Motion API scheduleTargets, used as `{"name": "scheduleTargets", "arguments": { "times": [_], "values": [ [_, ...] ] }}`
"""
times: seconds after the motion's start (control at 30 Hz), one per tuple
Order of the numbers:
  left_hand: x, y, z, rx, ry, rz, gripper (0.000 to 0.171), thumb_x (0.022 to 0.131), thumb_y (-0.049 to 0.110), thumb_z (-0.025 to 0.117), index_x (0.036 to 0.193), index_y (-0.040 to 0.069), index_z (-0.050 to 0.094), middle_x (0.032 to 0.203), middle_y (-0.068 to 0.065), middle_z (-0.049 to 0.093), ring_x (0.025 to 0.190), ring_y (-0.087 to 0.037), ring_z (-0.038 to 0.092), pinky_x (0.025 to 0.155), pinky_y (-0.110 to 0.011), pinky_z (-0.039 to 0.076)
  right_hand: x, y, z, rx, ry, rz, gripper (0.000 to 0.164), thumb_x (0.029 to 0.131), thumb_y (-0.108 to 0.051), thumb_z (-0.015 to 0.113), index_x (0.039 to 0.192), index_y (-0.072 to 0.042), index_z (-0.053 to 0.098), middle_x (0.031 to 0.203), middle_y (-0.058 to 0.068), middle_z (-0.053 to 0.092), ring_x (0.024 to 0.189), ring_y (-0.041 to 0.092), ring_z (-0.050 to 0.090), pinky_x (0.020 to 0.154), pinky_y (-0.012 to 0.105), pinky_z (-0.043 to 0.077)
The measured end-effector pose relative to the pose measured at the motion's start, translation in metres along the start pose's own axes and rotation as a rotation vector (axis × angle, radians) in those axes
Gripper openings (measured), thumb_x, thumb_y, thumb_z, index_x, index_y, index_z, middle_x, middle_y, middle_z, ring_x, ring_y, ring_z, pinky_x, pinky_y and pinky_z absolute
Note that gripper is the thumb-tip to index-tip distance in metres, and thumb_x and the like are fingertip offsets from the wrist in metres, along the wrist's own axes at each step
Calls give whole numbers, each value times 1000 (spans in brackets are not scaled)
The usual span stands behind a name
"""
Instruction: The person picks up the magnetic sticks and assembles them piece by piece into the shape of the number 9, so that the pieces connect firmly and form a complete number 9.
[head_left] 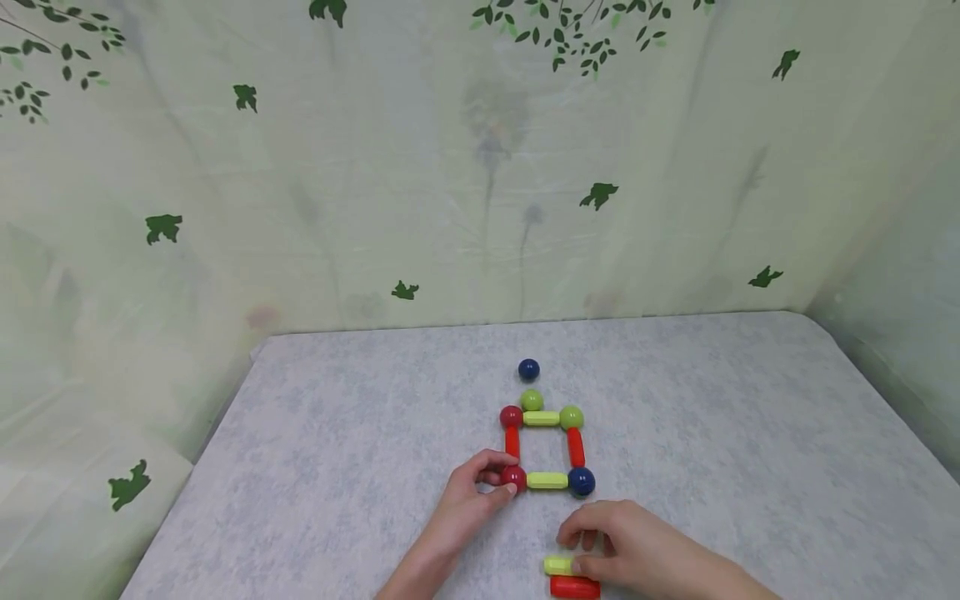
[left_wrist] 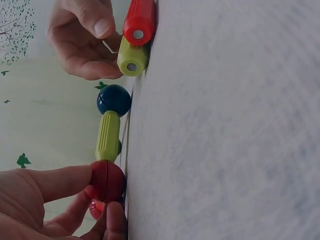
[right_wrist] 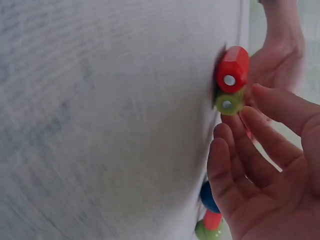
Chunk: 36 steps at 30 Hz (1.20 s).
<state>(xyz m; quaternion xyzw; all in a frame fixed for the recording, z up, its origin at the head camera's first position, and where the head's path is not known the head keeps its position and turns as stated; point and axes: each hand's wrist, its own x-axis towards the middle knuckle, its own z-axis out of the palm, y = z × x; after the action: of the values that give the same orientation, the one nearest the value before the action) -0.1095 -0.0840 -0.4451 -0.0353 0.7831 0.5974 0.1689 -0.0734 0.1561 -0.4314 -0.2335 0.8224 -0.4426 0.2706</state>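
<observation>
On the table lies a square of balls joined by rods. My left hand (head_left: 476,490) pinches its near left corner, a red ball (head_left: 514,478), between thumb and fingers. A yellow-green rod (head_left: 547,481) links this ball to a dark blue ball (head_left: 581,482) at the near right corner. Closer to me, another yellow-green rod (right_wrist: 227,104) lies alongside a loose red rod (head_left: 574,588), a silvery disc showing on each end. My right hand (head_left: 637,543) hovers over that yellow-green rod, thumb overlapping its right end in the head view, fingers loosely bent and apart from the thumb.
Red rods (head_left: 575,447) form the square's sides, with a red ball (head_left: 511,417) and a green ball (head_left: 572,417) at the far corners. Another green ball (head_left: 532,400) sits just behind. Farther back is a dark blue ball (head_left: 528,369). A leaf-print curtain (head_left: 450,167) hangs behind the table.
</observation>
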Motion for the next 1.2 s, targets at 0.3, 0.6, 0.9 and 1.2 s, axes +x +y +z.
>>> {"name": "scheduleTargets", "arguments": {
  "times": [0.3, 0.6, 0.9, 1.2],
  "values": [
    [0, -3, 1, 2, -12, 3, 32, 85, 3, 71, 115, 14, 67, 101, -3, 58, 95, -20, 49, 75, -32, 43, 1, 3, 9, 68, -32, 95, 22, 89, -16, 73, 111, -17, 70, 92, -10, 63, 78, 10, 56, 72, 25, 50],
    [0, -2, 1, -4, -10, -2, 33, 85, 3, 71, 115, 14, 67, 102, -4, 58, 96, -21, 49, 75, -32, 44, -5, 14, -1, 272, 105, 208, 23, 94, -12, 65, 114, -2, 63, 90, 4, 61, 80, 21, 55, 69, 29, 50],
    [1, 0, -1, 1, -9, -24, 32, 85, 3, 70, 115, 14, 68, 102, -5, 58, 97, -22, 49, 76, -33, 43, 3, 17, -5, 474, 246, 414, 39, 92, -14, 68, 120, 11, 57, 86, 8, 71, 72, 18, 65, 71, 33, 56],
    [2, 0, -1, -4, -7, -24, 32, 85, 3, 70, 114, 14, 68, 102, -5, 58, 96, -23, 49, 75, -33, 43, 3, 19, -7, 534, 240, 377, 49, 90, -17, 71, 122, 15, 53, 88, 12, 72, 77, 19, 69, 70, 33, 57]
  ]
}}
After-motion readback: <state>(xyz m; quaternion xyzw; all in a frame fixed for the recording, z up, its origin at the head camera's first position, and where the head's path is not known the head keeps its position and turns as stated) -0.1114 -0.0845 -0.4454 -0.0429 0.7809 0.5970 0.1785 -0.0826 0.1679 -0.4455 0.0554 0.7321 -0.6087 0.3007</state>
